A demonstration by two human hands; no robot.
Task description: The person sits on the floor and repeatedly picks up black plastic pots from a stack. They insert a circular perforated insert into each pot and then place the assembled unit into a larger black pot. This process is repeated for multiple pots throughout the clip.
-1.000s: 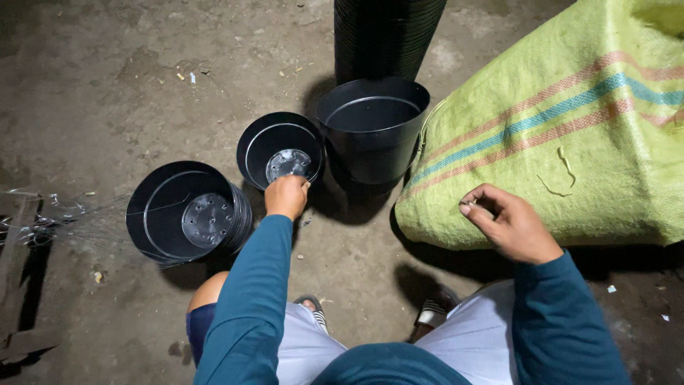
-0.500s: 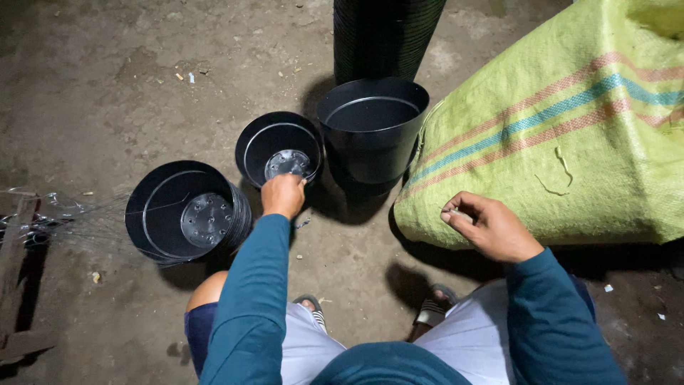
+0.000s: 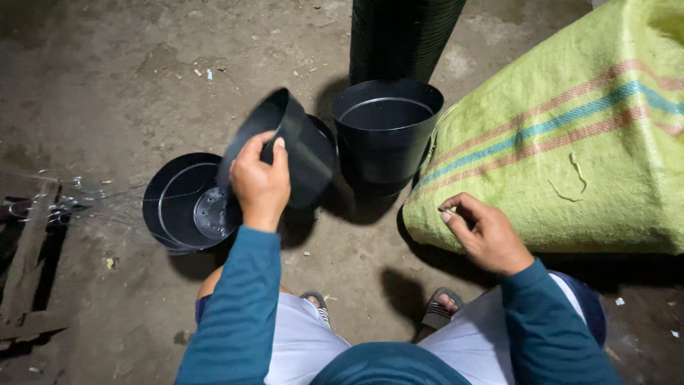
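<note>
One black pot (image 3: 299,153) (tilted) between left fingers (image 3: 274,153).

The left hand (image 3: 260,182) holds a tilted pot (image 3: 285,146) above the floor (image 3: 107,78), between two other pots. To its left a pot (image 3: 182,203) lies on the floor just beside it. To its right an upright pot (image 3: 387,132) stands on the floor, and behind that rises a stack of pots (image 3: 402,36). A woven sack (image 3: 570,142) lies to the right, touching the upright pot. The right hand (image 3: 484,232) rests at the sack's near edge. A wooden frame (image 3: 28,249) lies at the far left.
</note>
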